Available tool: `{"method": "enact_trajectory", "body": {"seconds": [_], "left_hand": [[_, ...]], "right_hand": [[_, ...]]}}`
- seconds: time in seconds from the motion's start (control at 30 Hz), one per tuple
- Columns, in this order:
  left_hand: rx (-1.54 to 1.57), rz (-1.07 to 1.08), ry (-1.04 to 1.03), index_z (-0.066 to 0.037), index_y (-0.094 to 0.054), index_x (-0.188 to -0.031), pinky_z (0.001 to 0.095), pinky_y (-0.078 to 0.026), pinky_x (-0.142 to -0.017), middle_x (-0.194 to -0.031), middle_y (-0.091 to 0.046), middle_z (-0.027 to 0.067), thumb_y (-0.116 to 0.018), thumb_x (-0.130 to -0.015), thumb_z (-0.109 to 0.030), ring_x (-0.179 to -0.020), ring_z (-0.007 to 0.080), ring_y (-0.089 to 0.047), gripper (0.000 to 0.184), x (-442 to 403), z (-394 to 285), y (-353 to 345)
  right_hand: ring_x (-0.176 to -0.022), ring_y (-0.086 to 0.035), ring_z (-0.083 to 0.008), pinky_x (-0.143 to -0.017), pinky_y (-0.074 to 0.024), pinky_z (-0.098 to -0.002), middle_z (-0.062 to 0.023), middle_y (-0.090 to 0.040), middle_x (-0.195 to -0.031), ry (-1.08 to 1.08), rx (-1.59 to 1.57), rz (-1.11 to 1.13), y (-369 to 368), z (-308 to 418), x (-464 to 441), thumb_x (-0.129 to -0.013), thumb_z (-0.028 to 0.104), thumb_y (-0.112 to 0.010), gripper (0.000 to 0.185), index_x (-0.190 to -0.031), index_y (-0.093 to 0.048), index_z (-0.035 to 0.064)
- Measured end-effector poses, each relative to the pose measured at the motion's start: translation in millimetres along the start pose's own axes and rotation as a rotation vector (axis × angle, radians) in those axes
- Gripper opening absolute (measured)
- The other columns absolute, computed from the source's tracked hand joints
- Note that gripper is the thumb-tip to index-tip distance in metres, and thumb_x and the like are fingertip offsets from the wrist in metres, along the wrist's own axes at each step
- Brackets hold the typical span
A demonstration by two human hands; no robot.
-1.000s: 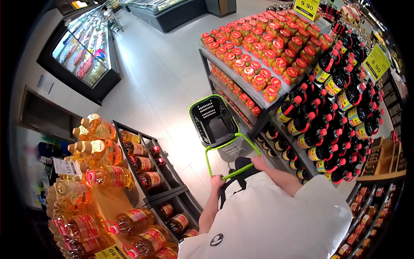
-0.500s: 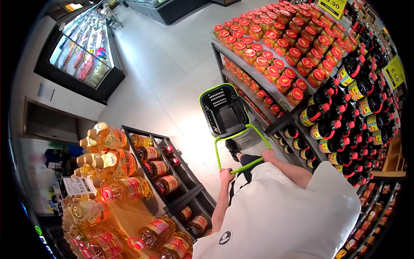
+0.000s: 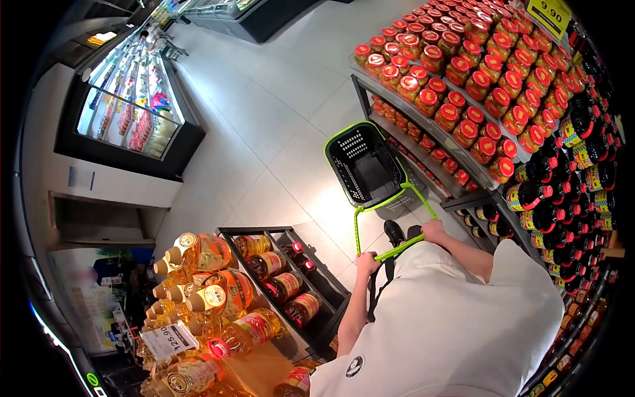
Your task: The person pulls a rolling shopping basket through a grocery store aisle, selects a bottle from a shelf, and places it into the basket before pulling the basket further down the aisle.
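Left fingers [image 3: 368, 264] and right fingers [image 3: 433, 231] clasped the green handle [image 3: 399, 247] of a black basket [image 3: 368, 169] beside the jar shelf [image 3: 436, 129], where even, two-handed steering seemed best for keeping clear.

Black basket [image 3: 370, 173], lime-green handle [image 3: 400, 247], red-lidded jars [image 3: 458, 71]

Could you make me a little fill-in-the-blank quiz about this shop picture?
1. The left hand and right hand grip a handle coloured ____.
2. The lids on the jars are mainly ____.
3. The yellow price sign reads ____.
4. The white price tag among golden bottles is on the person's ____ side.

Missing words: green; red; 9.90; left.
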State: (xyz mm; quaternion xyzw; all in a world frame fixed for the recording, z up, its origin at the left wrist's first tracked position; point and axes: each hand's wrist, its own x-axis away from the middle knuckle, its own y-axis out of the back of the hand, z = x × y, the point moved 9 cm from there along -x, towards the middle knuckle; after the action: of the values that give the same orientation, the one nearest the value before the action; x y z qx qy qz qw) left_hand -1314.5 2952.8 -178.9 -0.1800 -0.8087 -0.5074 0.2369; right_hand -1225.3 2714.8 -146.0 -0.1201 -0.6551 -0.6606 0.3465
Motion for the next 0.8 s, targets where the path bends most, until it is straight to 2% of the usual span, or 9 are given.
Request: {"method": "enact_trajectory", "body": {"seconds": [0.13,0.3,0.37,0.4,0.57,0.6,0.67,0.77,0.8], "left_hand": [[0.114,-0.158,0.015,-0.012,-0.064,-0.074,0.0366,-0.038,-0.080,-0.072,-0.060,0.0132,-0.059,-0.063,-0.029,-0.081,0.0276,-0.055,0.021,-5,22,5],[0.117,-0.105,-0.035,-0.014,-0.066,-0.078,0.0369,-0.038,-0.080,-0.074,-0.061,0.0127,-0.062,-0.062,-0.033,-0.081,0.0270,-0.056,0.025,-22,51,27],[0.081,-0.093,-0.075,-0.014,-0.066,-0.078,0.0374,-0.038,-0.081,-0.075,-0.061,0.0126,-0.062,-0.061,-0.035,-0.083,0.0266,-0.056,0.026,-31,66,35],[0.085,-0.086,-0.104,-0.015,-0.065,-0.077,0.0370,-0.039,-0.079,-0.076,-0.061,0.0128,-0.061,-0.062,-0.032,-0.081,0.0268,-0.057,0.024,-33,71,48],[0.133,-0.149,-0.191,-0.012,-0.063,-0.070,0.0360,-0.038,-0.077,-0.065,-0.059,0.0113,-0.055,-0.060,-0.019,-0.072,0.0268,-0.057,0.015,-34,110,115],[0.134,-0.183,-0.209,-0.011,-0.062,-0.068,0.0362,-0.038,-0.075,-0.065,-0.059,0.0111,-0.055,-0.059,-0.018,-0.071,0.0268,-0.056,0.013,-31,121,128],[0.179,-0.247,-0.266,-0.010,-0.059,-0.064,0.0368,-0.039,-0.073,-0.065,-0.059,0.0110,-0.056,-0.057,-0.014,-0.069,0.0273,-0.055,0.009,-24,145,142],[0.226,-0.224,-0.337,-0.006,-0.054,-0.061,0.0378,-0.039,-0.071,-0.065,-0.057,0.0113,-0.056,-0.055,-0.008,-0.068,0.0281,-0.053,0.007,-20,172,143],[0.231,-0.208,-0.337,-0.005,-0.053,-0.060,0.0380,-0.039,-0.071,-0.064,-0.056,0.0117,-0.056,-0.055,-0.005,-0.069,0.0284,-0.053,0.006,-17,174,148]], "right_hand": [[-0.074,-0.059,-0.0254,-0.065,-0.0467,-0.0379,-0.0080,-0.062,-0.073,0.045,0.040,-0.029,13,21,-13,-0.063,0.021,-0.059,0.016,-0.076,-0.066,0.0156],[-0.082,-0.057,-0.0248,-0.068,-0.0451,-0.0405,-0.0088,-0.061,-0.076,-0.035,0.032,0.026,-9,41,-46,-0.063,0.018,-0.060,0.014,-0.075,-0.066,0.0136],[-0.085,-0.056,-0.0247,-0.075,-0.0417,-0.0444,-0.0085,-0.061,-0.077,-0.084,0.011,0.031,-9,54,-51,-0.063,0.017,-0.060,0.015,-0.076,-0.065,0.0133],[-0.087,-0.056,-0.0249,-0.084,-0.0351,-0.0469,-0.0083,-0.061,-0.079,-0.106,-0.013,0.064,-8,60,-53,-0.062,0.015,-0.060,0.015,-0.076,-0.065,0.0126],[-0.082,-0.058,-0.0247,-0.094,-0.0263,-0.0457,-0.0090,-0.062,-0.076,-0.184,-0.017,0.001,11,115,-59,-0.060,0.016,-0.061,0.015,-0.073,-0.064,0.0099],[-0.080,-0.059,-0.0248,-0.094,-0.0290,-0.0433,-0.0092,-0.062,-0.076,-0.212,-0.015,0.039,21,132,-54,-0.058,0.017,-0.061,0.016,-0.072,-0.064,0.0092],[-0.079,-0.060,-0.0265,-0.079,-0.0428,-0.0358,-0.0128,-0.063,-0.080,-0.145,-0.065,0.062,20,165,-49,-0.060,0.020,-0.061,0.021,-0.076,-0.065,0.0079],[-0.081,-0.059,-0.0300,-0.080,-0.0436,-0.0384,-0.0149,-0.062,-0.083,-0.162,-0.184,0.169,5,193,-36,-0.061,0.025,-0.062,0.028,-0.082,-0.065,0.0063],[-0.080,-0.059,-0.0282,-0.078,-0.0448,-0.0375,-0.0129,-0.063,-0.082,-0.218,-0.174,0.161,-4,197,-33,-0.061,0.025,-0.062,0.025,-0.082,-0.066,0.0113]]}}
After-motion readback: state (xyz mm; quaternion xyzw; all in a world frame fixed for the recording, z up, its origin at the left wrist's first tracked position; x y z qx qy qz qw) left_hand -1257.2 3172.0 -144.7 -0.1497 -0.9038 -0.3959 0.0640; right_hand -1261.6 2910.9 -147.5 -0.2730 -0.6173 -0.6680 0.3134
